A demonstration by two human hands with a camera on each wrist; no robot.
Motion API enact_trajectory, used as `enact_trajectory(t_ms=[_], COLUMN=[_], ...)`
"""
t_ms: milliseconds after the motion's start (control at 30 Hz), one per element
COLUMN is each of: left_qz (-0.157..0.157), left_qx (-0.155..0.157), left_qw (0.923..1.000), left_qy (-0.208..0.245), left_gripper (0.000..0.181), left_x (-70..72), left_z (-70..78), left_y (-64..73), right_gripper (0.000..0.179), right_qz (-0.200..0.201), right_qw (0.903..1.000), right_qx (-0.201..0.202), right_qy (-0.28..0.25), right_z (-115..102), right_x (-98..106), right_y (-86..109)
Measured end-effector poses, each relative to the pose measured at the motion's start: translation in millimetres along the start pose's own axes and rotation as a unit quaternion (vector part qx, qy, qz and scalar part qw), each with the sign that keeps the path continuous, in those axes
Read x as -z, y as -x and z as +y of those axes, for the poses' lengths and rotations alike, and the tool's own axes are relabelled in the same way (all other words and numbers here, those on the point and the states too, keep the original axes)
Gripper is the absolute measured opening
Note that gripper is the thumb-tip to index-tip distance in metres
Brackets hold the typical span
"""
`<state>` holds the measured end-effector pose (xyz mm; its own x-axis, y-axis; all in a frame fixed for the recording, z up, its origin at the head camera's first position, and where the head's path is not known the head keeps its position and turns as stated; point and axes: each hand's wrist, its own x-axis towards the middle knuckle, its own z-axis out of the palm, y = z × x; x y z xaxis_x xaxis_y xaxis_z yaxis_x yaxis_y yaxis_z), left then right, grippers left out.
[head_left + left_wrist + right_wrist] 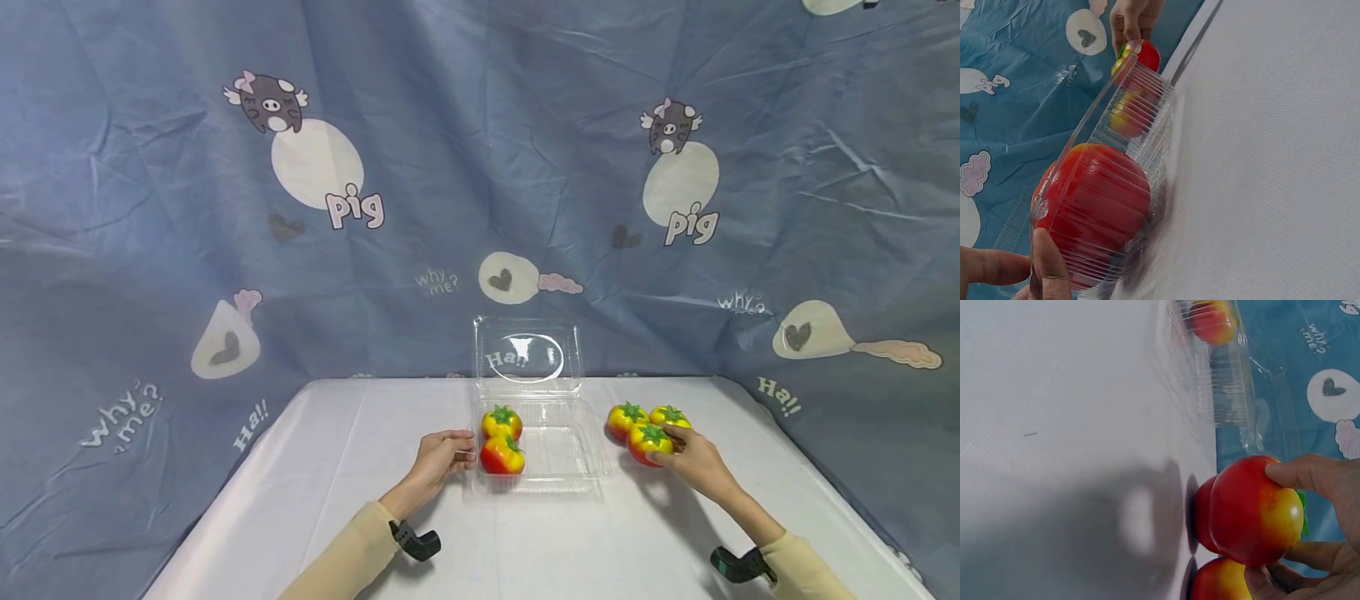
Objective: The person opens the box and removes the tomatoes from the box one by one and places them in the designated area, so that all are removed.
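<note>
A clear plastic clamshell container (551, 442) lies with its lid (527, 354) raised at the back. Inside, along its left side, sit two red-and-yellow tomatoes with green leafy tops, a rear tomato (501, 422) and a front tomato (501, 457). My left hand (442, 457) pinches the container's left rim between thumb and fingers, seen close in the left wrist view beside a red tomato (1097, 200). To the right of the container, my right hand (697, 462) grips another tomato (1250, 509). Two more tomatoes, a left one (624, 419) and a right one (667, 414), rest just behind it.
A white cloth covers the table (360, 442). Behind it hangs a blue curtain (435, 167) with pig prints, and the raised lid stands close to it. Dark bands (415, 542) are worn on both wrists.
</note>
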<state>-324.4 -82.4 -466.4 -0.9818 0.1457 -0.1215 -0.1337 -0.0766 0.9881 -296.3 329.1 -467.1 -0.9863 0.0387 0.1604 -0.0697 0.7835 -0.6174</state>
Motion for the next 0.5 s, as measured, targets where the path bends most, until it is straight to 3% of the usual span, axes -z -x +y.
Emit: enact_trajectory(t_ms=[267, 500], left_qz=[0.001, 0.014], left_qx=[0.003, -0.001], left_qw=[1.0000, 0.9999], left_qy=[0.006, 0.010], left_gripper=[0.035, 0.034], left_x=[6.1, 5.2], left_z=[-21.9, -27.7], left_y=[-22.9, -26.3], right_gripper=[0.072, 0.073], right_qz=[0.002, 0.001], right_qw=[0.9999, 0.9994], right_qx=[-0.008, -0.027], right_qy=[0.007, 0.023], right_z=[11.8, 24.1], right_x=[3.5, 6.9], right_y=[2.1, 3.7])
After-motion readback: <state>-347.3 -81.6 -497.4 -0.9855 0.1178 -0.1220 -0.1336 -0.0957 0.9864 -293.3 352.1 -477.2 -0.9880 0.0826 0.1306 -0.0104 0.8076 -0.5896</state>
